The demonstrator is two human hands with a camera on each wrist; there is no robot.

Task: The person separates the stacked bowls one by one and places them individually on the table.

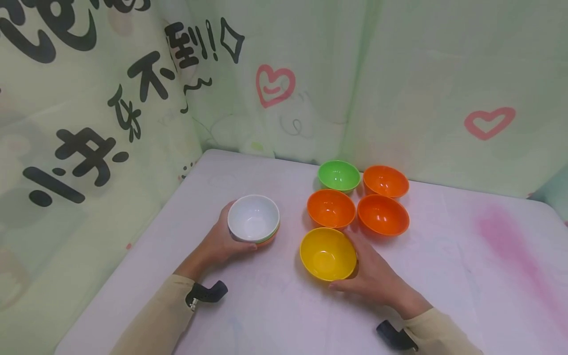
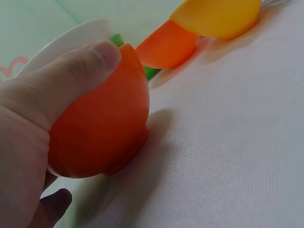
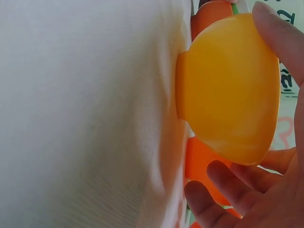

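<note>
My left hand (image 1: 222,242) grips a stack of nested bowls, thumb along the near side. A white bowl (image 1: 254,217) is uppermost, a green rim (image 2: 117,39) shows beneath it, and an orange bowl (image 2: 107,116) is outermost. The stack's base is close over the white cloth in the left wrist view. To the right, my right hand (image 1: 372,271) holds a yellow bowl (image 1: 328,254) by its right side. Its thumb is at the near rim and the fingers reach round the far side. The yellow bowl stands upright, its foot at the cloth in the right wrist view.
Behind the yellow bowl stand a green bowl (image 1: 339,176) and three orange bowls, one of them the near-left orange bowl (image 1: 330,208), all close together. The white-covered table (image 1: 448,266) has a pink stain at right. Printed curtains (image 1: 399,74) hang along its back and left edges.
</note>
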